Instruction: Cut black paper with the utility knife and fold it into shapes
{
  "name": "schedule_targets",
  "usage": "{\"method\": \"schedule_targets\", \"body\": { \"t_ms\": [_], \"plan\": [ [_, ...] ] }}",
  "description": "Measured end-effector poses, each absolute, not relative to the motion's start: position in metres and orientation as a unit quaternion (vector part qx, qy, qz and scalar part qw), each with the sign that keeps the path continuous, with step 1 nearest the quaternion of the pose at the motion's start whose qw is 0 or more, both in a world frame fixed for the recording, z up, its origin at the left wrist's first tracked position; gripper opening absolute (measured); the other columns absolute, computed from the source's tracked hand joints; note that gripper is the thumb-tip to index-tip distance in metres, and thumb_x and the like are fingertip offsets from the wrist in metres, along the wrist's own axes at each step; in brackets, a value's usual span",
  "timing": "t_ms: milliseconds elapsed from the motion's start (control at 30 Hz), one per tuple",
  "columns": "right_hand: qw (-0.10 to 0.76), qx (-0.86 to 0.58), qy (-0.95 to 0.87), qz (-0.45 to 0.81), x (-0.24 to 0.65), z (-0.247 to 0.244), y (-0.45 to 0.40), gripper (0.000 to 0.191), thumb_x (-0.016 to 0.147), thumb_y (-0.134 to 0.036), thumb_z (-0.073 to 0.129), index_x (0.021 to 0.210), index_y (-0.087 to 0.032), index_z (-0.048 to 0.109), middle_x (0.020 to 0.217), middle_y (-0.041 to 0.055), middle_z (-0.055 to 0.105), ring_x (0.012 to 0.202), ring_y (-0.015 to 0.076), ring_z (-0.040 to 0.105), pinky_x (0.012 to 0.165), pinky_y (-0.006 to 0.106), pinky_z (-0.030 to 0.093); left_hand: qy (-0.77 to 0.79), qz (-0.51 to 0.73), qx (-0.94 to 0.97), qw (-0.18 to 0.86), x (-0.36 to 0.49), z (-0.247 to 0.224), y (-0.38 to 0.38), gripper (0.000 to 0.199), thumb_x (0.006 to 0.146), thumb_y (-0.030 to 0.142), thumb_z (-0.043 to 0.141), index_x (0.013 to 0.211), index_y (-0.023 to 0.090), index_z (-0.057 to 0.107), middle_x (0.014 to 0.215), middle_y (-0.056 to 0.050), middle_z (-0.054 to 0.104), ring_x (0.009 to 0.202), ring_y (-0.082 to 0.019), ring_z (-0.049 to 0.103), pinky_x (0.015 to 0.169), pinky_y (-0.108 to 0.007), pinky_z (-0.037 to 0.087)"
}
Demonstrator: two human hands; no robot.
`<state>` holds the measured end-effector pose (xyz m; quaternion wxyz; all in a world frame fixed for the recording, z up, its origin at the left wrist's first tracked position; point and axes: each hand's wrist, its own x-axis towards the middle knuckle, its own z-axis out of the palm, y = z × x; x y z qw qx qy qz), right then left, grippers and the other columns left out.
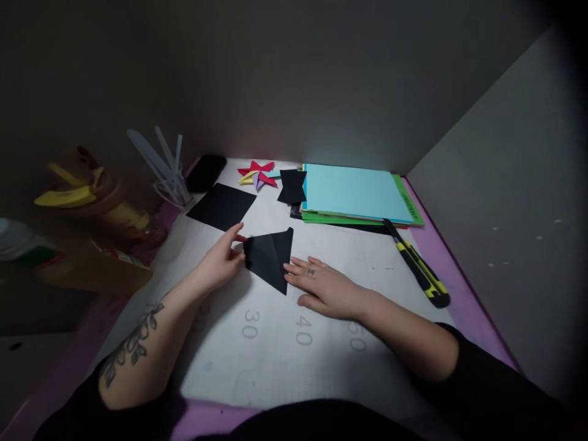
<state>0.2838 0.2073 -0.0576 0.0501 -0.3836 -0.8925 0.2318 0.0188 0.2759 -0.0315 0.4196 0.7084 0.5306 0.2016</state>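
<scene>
A folded piece of black paper [271,257] lies on the white gridded mat [271,367] in front of me. At its left edge, my left hand [219,263] grips the paper between curled fingers, with one finger raised. My right hand [324,286] rests flat on the mat, fingers stretched out, their tips touching the right edge of the paper. Beyond my left hand lies a flat black square of paper [221,206]. Another black paper piece [293,186], with notched sides, lies farther back beside a paper stack.
The stack of coloured paper [358,191] sits at the back right, with a black and yellow utility knife [420,266] leaning on its edge. Folded coloured paper shapes [257,174], a dark phone [206,173] and a cup of clear sticks [172,190] are at the back left.
</scene>
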Motion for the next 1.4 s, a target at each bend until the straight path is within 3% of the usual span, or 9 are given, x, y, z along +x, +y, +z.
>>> {"method": "schedule_targets", "body": {
  "t_ms": [200, 400, 700, 800, 933, 1067, 1133, 1233, 1400],
  "plan": [
    [0.059, -0.385, -0.890, 0.237, 0.285, -0.058, 0.207, 0.050, 0.091, -0.036, 0.050, 0.139, -0.022, 0.045, 0.150, 0.0086, 0.038, 0.142, 0.0250, 0.024, 0.113, 0.051, 0.022, 0.448, 0.137, 0.808, 0.357, 0.006, -0.021, 0.279, 0.048, 0.079, 0.015, 0.044, 0.126, 0.019, 0.053, 0.119, -0.010, 0.062, 0.092, -0.018, 0.063, 0.087, -0.037, 0.048],
    [0.055, -0.383, -0.892, 0.235, 0.286, -0.059, 0.207, 0.049, 0.092, -0.037, 0.048, 0.139, -0.023, 0.045, 0.151, 0.0069, 0.037, 0.143, 0.0247, 0.023, 0.114, 0.051, 0.022, 0.574, 0.165, 0.627, 0.500, 0.007, -0.017, 0.278, 0.056, 0.082, 0.026, 0.048, 0.136, 0.021, 0.034, 0.132, -0.015, 0.050, 0.071, -0.015, 0.067, 0.060, -0.029, 0.054],
    [0.055, -0.387, -0.890, 0.234, 0.286, -0.059, 0.207, 0.049, 0.092, -0.039, 0.048, 0.138, -0.023, 0.046, 0.150, 0.0064, 0.037, 0.142, 0.0252, 0.024, 0.113, 0.051, 0.022, 0.484, 0.260, 0.593, 0.588, 0.014, -0.030, 0.277, 0.043, 0.076, 0.018, 0.055, 0.117, 0.021, 0.043, 0.112, -0.005, 0.052, 0.075, -0.010, 0.064, 0.075, -0.031, 0.054],
    [0.052, -0.388, -0.892, 0.228, 0.285, -0.058, 0.207, 0.049, 0.092, -0.039, 0.048, 0.138, -0.022, 0.046, 0.150, 0.0067, 0.037, 0.142, 0.0251, 0.025, 0.114, 0.051, 0.022, 0.437, 0.250, 0.687, 0.524, 0.015, -0.031, 0.275, 0.045, 0.077, 0.013, 0.052, 0.120, 0.021, 0.045, 0.113, -0.006, 0.052, 0.078, -0.010, 0.062, 0.075, -0.030, 0.053],
    [0.054, -0.385, -0.894, 0.221, 0.285, -0.057, 0.207, 0.049, 0.092, -0.039, 0.048, 0.138, -0.022, 0.046, 0.150, 0.0069, 0.038, 0.142, 0.0245, 0.025, 0.114, 0.050, 0.022, 0.359, 0.185, 0.865, 0.296, 0.013, -0.036, 0.276, 0.042, 0.082, 0.006, 0.043, 0.118, 0.021, 0.059, 0.109, -0.007, 0.060, 0.093, -0.015, 0.060, 0.082, -0.030, 0.048],
    [0.056, -0.381, -0.894, 0.227, 0.285, -0.059, 0.207, 0.055, 0.092, -0.041, 0.050, 0.142, -0.023, 0.039, 0.152, 0.0078, 0.033, 0.143, 0.0253, 0.022, 0.114, 0.051, 0.021, 0.300, 0.108, 0.939, 0.130, 0.008, -0.039, 0.281, 0.023, 0.090, 0.022, 0.050, 0.098, 0.023, 0.071, 0.098, -0.004, 0.069, 0.087, -0.018, 0.061, 0.076, -0.030, 0.046],
    [0.054, -0.380, -0.893, 0.233, 0.286, -0.060, 0.208, 0.060, 0.091, -0.046, 0.050, 0.144, -0.023, 0.037, 0.154, 0.0084, 0.031, 0.144, 0.0269, 0.020, 0.114, 0.053, 0.020, 0.270, 0.106, 0.951, 0.110, 0.006, -0.038, 0.282, 0.020, 0.090, 0.028, 0.053, 0.093, 0.024, 0.072, 0.095, -0.003, 0.070, 0.085, -0.018, 0.060, 0.076, -0.031, 0.046],
    [0.058, -0.383, -0.891, 0.239, 0.287, -0.061, 0.210, 0.059, 0.091, -0.046, 0.050, 0.144, -0.022, 0.038, 0.153, 0.0085, 0.031, 0.144, 0.0292, 0.016, 0.113, 0.054, 0.022, 0.223, 0.107, 0.960, 0.133, 0.008, -0.038, 0.282, 0.015, 0.086, 0.033, 0.061, 0.087, 0.025, 0.073, 0.106, -0.003, 0.070, 0.103, -0.022, 0.059, 0.089, -0.037, 0.044],
    [0.112, -0.349, -0.903, 0.224, 0.290, -0.066, 0.212, 0.050, 0.090, -0.036, 0.053, 0.135, -0.015, 0.050, 0.144, 0.0121, 0.045, 0.143, 0.0302, 0.021, 0.111, 0.053, 0.030, 0.186, 0.108, 0.943, 0.255, 0.012, -0.051, 0.286, 0.020, 0.085, 0.031, 0.064, 0.101, 0.023, 0.072, 0.118, -0.009, 0.067, 0.116, -0.022, 0.057, 0.095, -0.038, 0.047]
  ]
}}
